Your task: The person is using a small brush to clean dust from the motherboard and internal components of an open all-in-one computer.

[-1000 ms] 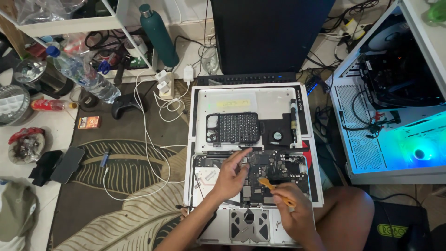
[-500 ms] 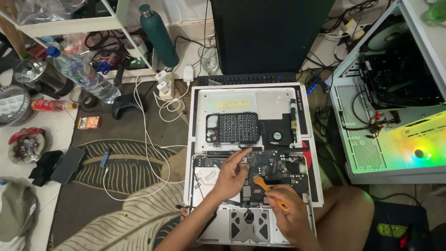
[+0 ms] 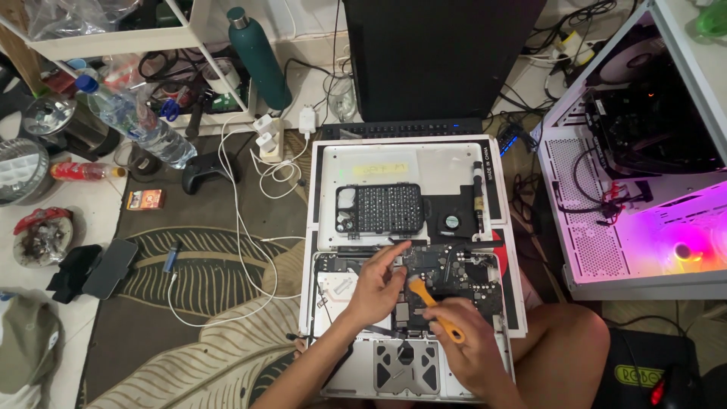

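Two bare hands are working over an opened white laptop [image 3: 333, 227] that is lying on the patterned rug [image 3: 189, 303] in front of the seated person. The right hand [image 3: 466, 344] is closing its fingers around the handle of an orange pry tool [image 3: 435, 310], and the flat tip of that tool is resting against the dark circuit board [image 3: 454, 276] in the lower half of the case. The left hand [image 3: 375, 288] is holding nothing; its fingers are stretching forward with the index fingertip pressing down on the upper left edge of the same board, just beside the tool's tip.

Sitting above the board, on the white inner panel, is a black screwdriver bit case [image 3: 379, 208] with its rows of bits showing. A grey trackpad [image 3: 405, 367] is lying below the hands, near the person's bare knee [image 3: 564, 348].

Off to the right, a white desktop computer case [image 3: 598, 250] is glowing pink inside. On the left, a tall green bottle [image 3: 257, 57] is standing by a white shelf, a clear water bottle [image 3: 129, 121] is lying tilted, and a white cable [image 3: 242, 250] is trailing across the rug.
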